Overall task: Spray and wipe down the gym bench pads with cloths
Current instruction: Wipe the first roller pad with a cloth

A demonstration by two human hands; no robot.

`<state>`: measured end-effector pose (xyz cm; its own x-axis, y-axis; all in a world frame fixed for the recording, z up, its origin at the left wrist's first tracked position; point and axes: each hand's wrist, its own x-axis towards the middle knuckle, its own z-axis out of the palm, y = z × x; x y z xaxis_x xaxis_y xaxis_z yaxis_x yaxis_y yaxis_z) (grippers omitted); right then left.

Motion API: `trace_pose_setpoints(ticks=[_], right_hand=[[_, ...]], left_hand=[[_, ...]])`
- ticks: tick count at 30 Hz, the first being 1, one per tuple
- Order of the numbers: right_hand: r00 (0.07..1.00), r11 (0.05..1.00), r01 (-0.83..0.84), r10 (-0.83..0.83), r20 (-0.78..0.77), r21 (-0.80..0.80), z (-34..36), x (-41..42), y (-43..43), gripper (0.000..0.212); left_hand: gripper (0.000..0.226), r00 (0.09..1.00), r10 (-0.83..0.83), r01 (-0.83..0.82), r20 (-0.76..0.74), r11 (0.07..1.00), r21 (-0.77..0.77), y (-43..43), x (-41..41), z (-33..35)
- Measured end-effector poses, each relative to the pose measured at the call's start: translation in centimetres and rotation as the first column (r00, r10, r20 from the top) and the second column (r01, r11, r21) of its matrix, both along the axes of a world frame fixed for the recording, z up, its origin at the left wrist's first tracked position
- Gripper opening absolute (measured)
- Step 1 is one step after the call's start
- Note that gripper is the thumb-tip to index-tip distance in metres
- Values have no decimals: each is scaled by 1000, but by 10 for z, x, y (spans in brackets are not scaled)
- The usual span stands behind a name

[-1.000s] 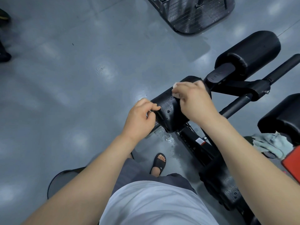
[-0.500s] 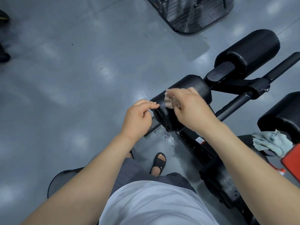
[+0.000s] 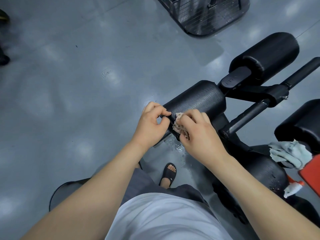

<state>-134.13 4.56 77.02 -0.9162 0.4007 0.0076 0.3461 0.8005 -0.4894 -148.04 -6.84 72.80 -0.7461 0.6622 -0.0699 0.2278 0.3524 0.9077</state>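
Right hand (image 3: 200, 135) has slid its gripped cloth (image 3: 178, 126) down to the roller pad (image 3: 199, 99) end, whose edge the left hand (image 3: 149, 124) pinches.

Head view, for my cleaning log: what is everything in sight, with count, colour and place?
near roller pad: one, black, centre, at the hands
far roller pad: one, black, upper right
side pad: one, black, right edge
small cloth: one, pinkish-brown, against the near pad's end
grey cloth: one, pale grey, draped on the bench at right
spray bottle: one, red with white nozzle, right edge, partly cut off
handle bar: one, black, right of the far pad
footplate: one, black, top
floor: grey, wet patch below the near pad
sandal: one, black, on a foot, lower centre
left hand: pinches the near roller pad's end
right hand: grips the small cloth
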Motion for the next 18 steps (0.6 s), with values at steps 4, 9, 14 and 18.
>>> trace_pose_setpoints(ticks=[4, 9, 14, 18], right_hand=[[1000, 1000, 24, -23, -19, 7, -6, 10, -5, 27], [993, 998, 58, -58, -102, -5, -18, 16, -8, 32], [981, 999, 34, -33, -189, 0, -21, 6, -6, 31], [987, 1000, -8, 10, -158, 13, -12, -15, 6, 32]], left_hand=[[16, 991, -7, 6, 132, 1000, 13, 0, -4, 3], [19, 972, 76, -62, 222, 995, -72, 4, -6, -1], [11, 978, 86, -65, 191, 992, -111, 2, -13, -8], [11, 975, 95, -68, 202, 988, -136, 3, -16, -12]])
